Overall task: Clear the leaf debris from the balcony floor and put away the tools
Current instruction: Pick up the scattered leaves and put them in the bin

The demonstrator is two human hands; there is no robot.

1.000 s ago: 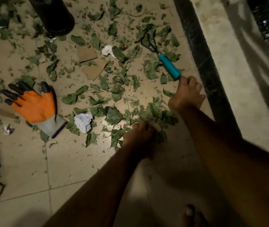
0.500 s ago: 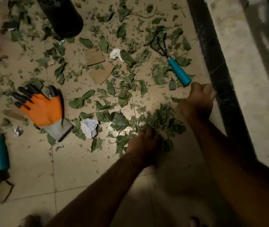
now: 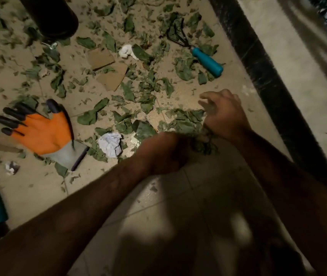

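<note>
Left hand (image 3: 164, 154) grips torn green leaves (image 3: 186, 124), bent right hand (image 3: 223, 114) maybe too, I cannot tell; most floor mess is left
</note>
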